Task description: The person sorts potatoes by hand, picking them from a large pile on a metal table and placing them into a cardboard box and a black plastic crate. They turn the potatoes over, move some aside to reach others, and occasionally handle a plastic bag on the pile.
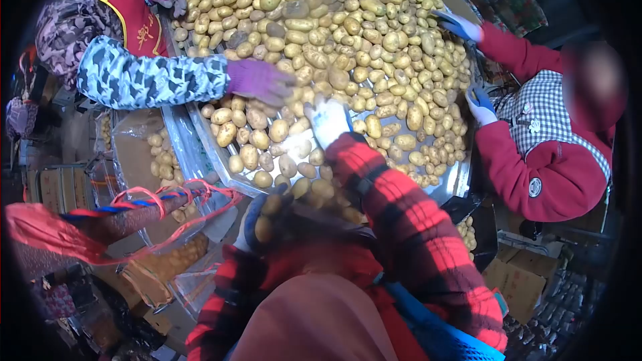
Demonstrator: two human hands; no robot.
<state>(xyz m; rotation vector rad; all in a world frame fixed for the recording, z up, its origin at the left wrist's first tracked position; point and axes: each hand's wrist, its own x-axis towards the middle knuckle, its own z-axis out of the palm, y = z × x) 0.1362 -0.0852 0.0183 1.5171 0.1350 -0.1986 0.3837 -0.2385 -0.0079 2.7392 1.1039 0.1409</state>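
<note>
- The potatoes [348,40] are small, oval and yellow-tan. Some have darker brown patches of soil, and a few are larger than the rest.
- They lie heaped in one thick layer that fills a metal sorting tray [215,150], running from the near middle of the scene to the far edge.
- The right hand [328,120], in a pale glove on a red-and-black plaid sleeve, lies on the near part of the heap. Its fingers point down among the potatoes, and I cannot tell whether it has hold of one.
- The left hand [253,224], in a grey-blue glove, is close to the body at the tray's near rim. It is curled around a couple of potatoes, though this part is blurred.
- To the left, a co-worker's purple glove [257,80] on a camouflage sleeve rests on the heap, just beside the right hand. That person's red apron [140,23] bears a yellow character too small to read.
- To the right, another person in red sleeves has blue gloves [478,105] at the tray's edge. The round sleeve badge [535,187] is not legible.
- At near left there is an orange mesh bag [40,234] with red and blue cords, and beyond it a plastic-lined box [134,160] holding more potatoes.
- Cardboard boxes [518,284] sit at near right.
</note>
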